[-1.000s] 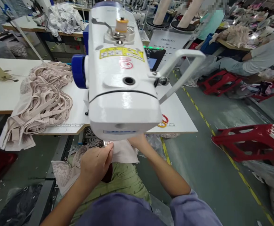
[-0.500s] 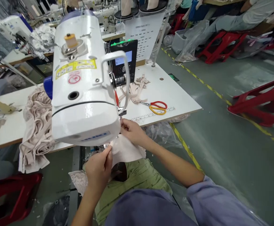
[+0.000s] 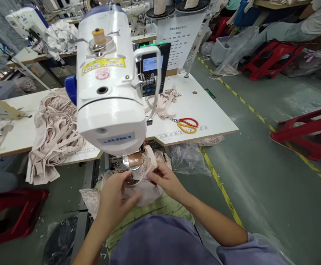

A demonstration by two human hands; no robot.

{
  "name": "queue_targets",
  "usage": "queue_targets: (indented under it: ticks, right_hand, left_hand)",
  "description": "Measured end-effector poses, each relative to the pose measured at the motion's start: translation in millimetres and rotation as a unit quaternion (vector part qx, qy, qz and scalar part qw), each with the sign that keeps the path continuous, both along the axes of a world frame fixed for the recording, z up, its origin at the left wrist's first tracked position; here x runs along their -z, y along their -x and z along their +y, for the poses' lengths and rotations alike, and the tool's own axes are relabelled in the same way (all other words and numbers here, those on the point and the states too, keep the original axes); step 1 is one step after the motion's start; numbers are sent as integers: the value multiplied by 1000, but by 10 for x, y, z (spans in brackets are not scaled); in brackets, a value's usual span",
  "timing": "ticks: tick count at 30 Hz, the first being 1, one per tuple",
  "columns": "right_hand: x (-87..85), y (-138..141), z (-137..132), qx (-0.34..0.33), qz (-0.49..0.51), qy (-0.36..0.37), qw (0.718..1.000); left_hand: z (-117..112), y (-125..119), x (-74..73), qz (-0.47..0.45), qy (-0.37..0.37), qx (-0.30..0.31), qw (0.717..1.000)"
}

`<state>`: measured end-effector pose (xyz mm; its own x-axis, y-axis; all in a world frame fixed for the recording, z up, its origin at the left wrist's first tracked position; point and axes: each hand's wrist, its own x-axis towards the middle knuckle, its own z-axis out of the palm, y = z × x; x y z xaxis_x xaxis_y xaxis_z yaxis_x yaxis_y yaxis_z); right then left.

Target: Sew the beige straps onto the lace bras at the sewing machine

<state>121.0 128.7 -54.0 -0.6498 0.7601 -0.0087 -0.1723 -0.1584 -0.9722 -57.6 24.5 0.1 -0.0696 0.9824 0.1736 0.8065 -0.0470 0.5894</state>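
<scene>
The left hand (image 3: pixel 115 200) has loosened, thumb apart; the right hand (image 3: pixel 169 181) pinches a beige strap (image 3: pixel 150 155). Scissors (image 3: pixel 187 125) lie on the white bench (image 3: pixel 214 119), red stool (image 3: pixel 295 133) far right of frame.

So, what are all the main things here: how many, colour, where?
sewing machine: one in front, white with blue, centre
control screen: one, black, right of machine
printed sheet: one, white, behind screen
thread cones: two, pale, top centre
scissors: one pair, red and yellow handles, right of machine
fabric strips: several, beige, behind scissors
tabletop: one nearby, white, around machine
pile: one, beige, left of machine
stools: several, red, both sides
co-worker: at least one, pale clothing, top right
garment: one between hands, beige
left hand: one, spread at garment
right hand: one, pinching garment
</scene>
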Motion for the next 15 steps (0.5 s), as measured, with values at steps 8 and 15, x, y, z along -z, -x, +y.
queue_targets:
  ticks: [8, 15]
  right_hand:
    - [281, -424, -225, -56, -8, -521, 852]
    - [1016, -683, 623, -174, -369, -453, 793]
  left_hand:
    - [-28, -92, 192, 218, -107, 115, 963]
    - [-478, -232, -7, -132, 172, 115, 969]
